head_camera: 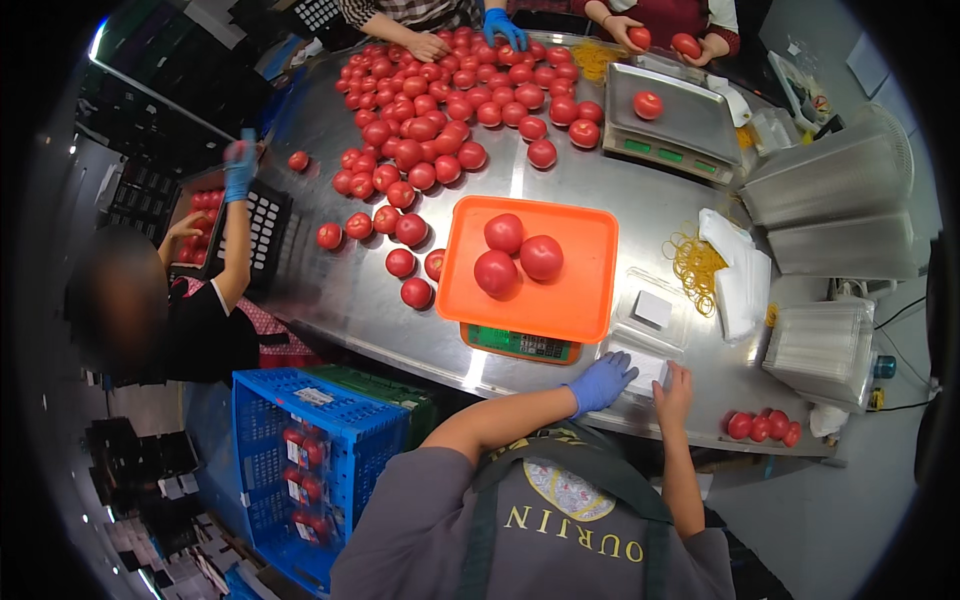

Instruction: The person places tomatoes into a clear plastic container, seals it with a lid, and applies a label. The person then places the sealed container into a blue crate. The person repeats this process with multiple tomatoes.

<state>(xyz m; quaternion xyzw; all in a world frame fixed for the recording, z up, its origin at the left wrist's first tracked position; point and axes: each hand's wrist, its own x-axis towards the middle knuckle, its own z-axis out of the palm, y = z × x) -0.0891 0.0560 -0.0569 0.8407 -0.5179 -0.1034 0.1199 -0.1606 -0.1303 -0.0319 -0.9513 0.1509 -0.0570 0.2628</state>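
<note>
An open clear plastic clamshell box [679, 337] lies at the table's near edge, with a small white card [653, 309] in its far half and a white pad [646, 373] in its near half. My left hand [602, 382], in a blue glove, rests on the left side of the pad, fingers apart. My bare right hand [674, 396] touches the pad's right edge; whether it pinches the pad cannot be told. Left of the box, an orange tray [581, 300] holds three tomatoes [541, 257] and sits on a scale with a green display [517, 343].
Many loose tomatoes [427, 127] cover the far left of the metal table [555, 176]. A second scale [675, 120], rubber bands [694, 266], white pads [742, 285] and stacked clear boxes [817, 352] stand right. A blue crate [292, 405] is lower left. Several co-workers' hands are around the table.
</note>
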